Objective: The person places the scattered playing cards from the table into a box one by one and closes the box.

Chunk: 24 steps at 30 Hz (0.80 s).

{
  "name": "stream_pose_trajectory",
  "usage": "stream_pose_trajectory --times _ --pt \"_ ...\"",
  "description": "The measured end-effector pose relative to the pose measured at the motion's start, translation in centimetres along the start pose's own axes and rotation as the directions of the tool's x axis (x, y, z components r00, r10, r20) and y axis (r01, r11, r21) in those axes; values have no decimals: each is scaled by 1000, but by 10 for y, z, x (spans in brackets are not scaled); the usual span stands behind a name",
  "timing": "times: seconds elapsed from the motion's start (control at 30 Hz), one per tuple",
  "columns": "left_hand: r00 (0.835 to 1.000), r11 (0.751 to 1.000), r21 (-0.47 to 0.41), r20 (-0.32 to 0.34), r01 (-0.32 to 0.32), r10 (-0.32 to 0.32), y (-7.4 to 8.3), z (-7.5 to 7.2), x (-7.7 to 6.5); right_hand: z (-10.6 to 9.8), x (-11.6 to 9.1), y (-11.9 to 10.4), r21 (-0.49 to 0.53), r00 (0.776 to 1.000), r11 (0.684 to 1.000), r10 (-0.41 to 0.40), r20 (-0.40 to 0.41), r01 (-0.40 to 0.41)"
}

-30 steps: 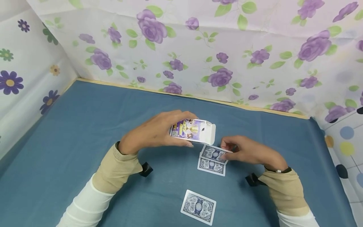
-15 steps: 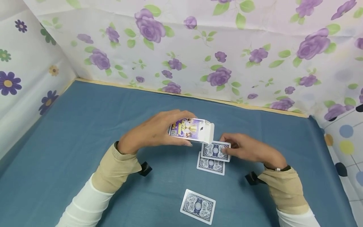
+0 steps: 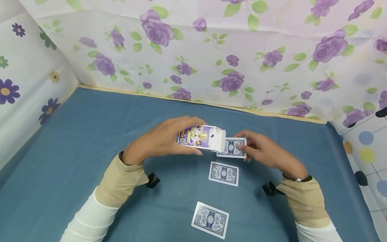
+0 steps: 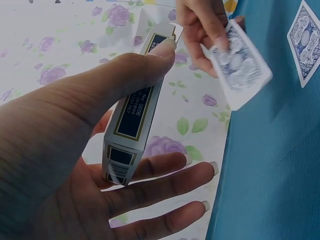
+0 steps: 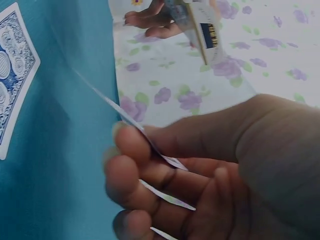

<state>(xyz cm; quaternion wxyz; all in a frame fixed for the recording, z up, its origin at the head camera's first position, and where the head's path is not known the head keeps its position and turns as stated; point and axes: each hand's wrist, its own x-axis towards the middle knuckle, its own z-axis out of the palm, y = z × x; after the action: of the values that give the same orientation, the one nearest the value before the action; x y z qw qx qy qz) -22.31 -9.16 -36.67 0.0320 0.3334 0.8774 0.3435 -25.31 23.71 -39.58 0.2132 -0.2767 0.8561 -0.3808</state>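
Note:
My left hand [image 3: 161, 139] grips a small purple and white card box [image 3: 195, 137] above the table, thumb along one narrow side. The box's white end flap [image 3: 221, 141] stands open and faces right. Between thumb and fingers, my right hand [image 3: 267, 151] pinches a blue-backed playing card [image 3: 231, 148], whose left end is overlapped by the flap in the head view. Edge-on, that card [image 5: 125, 116] looks thin in the right wrist view. A second playing card [image 3: 223, 173] lies back up on the table just below the held one.
Another face-down playing card [image 3: 210, 220] lies nearer the front. A blue cloth [image 3: 90, 134] covers the table, and a flowered sheet [image 3: 127, 43] rises behind its far edge. Black wrist mounts [image 3: 152, 180] jut from both sleeves.
My right hand has lifted the pinched card off the one beneath and moved it away from me, up to the box's open end. The left hand and box have hardly moved.

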Motion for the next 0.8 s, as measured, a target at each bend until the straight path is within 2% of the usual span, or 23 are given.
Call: stream_pose_trajectory --times 0.2,0.47,0.57,0.8 --pt "1000 1000 -8 10 -3 3 0 -1 0 -6 -3 -9 21 985 1000 -18 -172 22" --pt "1000 1000 2 -6 0 0 -1 -3 0 -9 -11 -34 154 920 984 -25 -391 92" --pt "1000 1000 6 -4 4 -4 -2 -3 0 -10 -14 -42 197 909 974 -22 -417 114" --pt "1000 1000 -7 -7 14 -14 -2 -4 -1 -8 -22 -52 234 906 964 -15 -423 126"
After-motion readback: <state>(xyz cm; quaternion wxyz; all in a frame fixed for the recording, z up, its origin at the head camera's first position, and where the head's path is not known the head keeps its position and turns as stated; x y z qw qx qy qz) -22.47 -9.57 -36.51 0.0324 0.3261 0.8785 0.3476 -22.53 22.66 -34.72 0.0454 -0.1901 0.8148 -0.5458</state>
